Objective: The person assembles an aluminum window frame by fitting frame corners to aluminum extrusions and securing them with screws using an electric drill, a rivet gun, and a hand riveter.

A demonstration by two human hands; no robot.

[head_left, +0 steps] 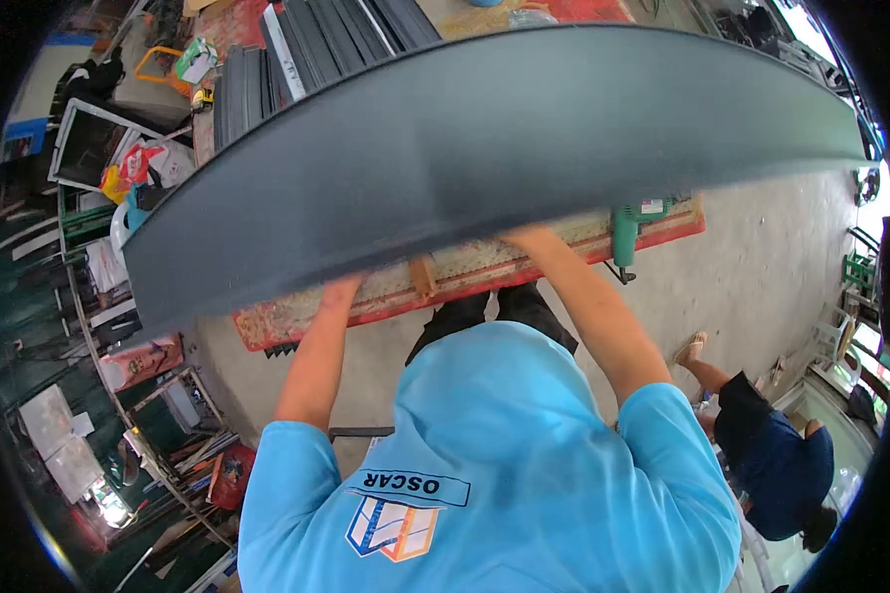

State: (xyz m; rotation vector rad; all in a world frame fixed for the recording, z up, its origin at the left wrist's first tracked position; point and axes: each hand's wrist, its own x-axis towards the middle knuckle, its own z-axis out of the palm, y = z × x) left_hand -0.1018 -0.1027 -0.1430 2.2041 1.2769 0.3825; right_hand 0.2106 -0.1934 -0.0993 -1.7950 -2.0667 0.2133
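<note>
A long dark grey flat-faced bar or panel (pixel 485 138) spans the head view, very close to the camera and bowed by the lens. Its lower edge is blurred. My left hand (pixel 346 284) reaches behind that edge, with only the wrist area showing. Farther right, my right hand (pixel 528 237) also goes in behind it, and its fingers are hidden. Whether either hand grips the bar cannot be seen. Between my wrists, a small brown wooden block (pixel 422 278) lies on the red-edged workbench (pixel 386 314). A green power drill (pixel 626 235) rests to the right of my right hand.
Several dark grey profiles (pixel 336 44) are stacked on the bench's far side. A metal rack (pixel 99 346) with bags and offcuts stands at left. At lower right, a person in dark clothes (pixel 776 460) is bent over, one sandalled foot stretched toward the bench.
</note>
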